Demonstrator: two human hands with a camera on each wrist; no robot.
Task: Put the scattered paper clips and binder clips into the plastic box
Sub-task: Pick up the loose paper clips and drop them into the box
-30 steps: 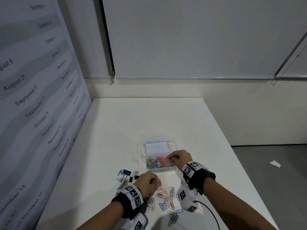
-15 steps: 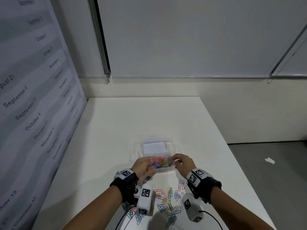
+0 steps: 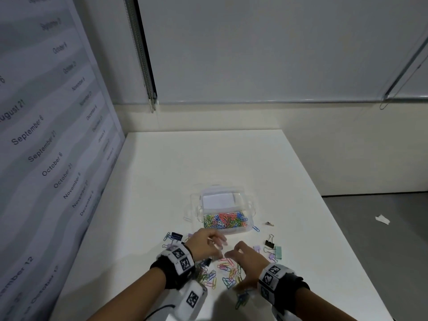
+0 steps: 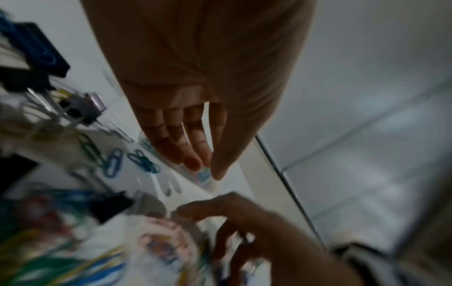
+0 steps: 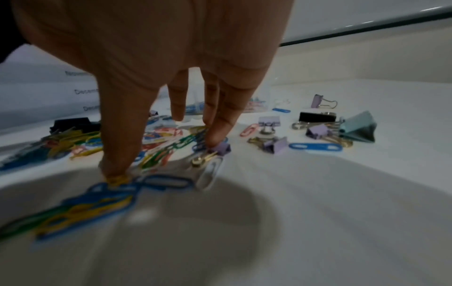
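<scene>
The clear plastic box (image 3: 249, 208) stands open mid-table, its near half full of coloured paper clips (image 3: 224, 220). More paper clips (image 3: 220, 273) lie scattered in front of it. My left hand (image 3: 217, 245) hovers over the pile's far-left edge with straight fingers (image 4: 195, 152) and holds nothing. My right hand (image 3: 238, 262) is spread over the pile. Its thumb (image 5: 115, 166) presses a yellow clip. Its fingertips touch a purple binder clip (image 5: 223, 148).
Black (image 3: 269, 243), green (image 3: 278, 252) and purple (image 5: 275, 145) binder clips lie to the right of the pile. A dark blue binder clip (image 3: 177, 236) lies to the left. A printed wall panel (image 3: 46, 158) borders the table's left edge. The table's right edge (image 3: 335, 228) drops to the floor.
Both hands have drawn back from the box to the scattered pile in front of it. The right hand has spread and come down onto the clips.
</scene>
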